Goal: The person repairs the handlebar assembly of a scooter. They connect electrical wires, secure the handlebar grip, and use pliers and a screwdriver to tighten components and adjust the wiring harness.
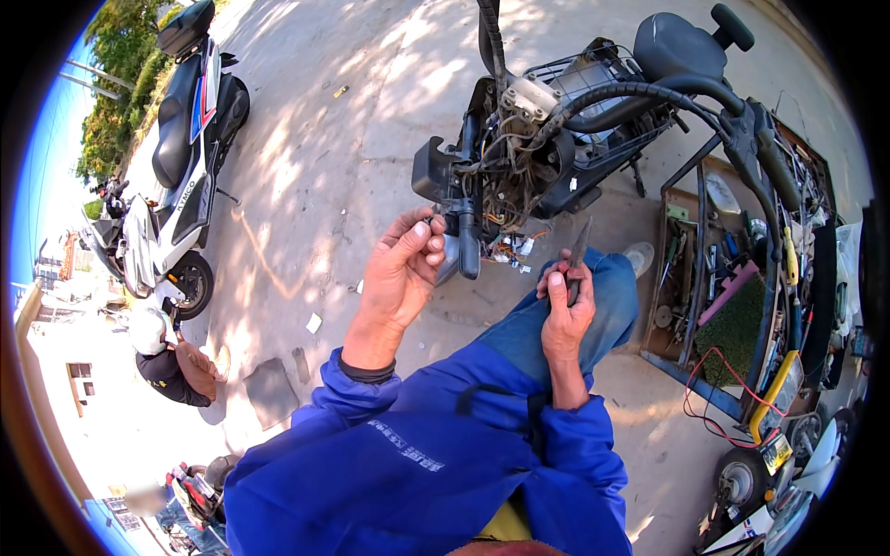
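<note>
Both forearms [563, 378] raised, apart
Left hand [406, 255] pinches, palm [394, 283] showing; right hand [567, 313] curls its grip closed, thumb [557, 291] extended.

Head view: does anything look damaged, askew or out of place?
Yes. The dark vehicle above centre has its wiring exposed, a tangle with no cover over it and connectors seemingly loose. A white scrap also lies on the ground like litter, left of the left hand.

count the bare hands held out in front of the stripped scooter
2: the left hand, fingers curled, is beside a black cylindrical part of the stripped scooter; the right hand, above the jeans, holds a dark pointed tool. Neither hand is hidden.
</note>
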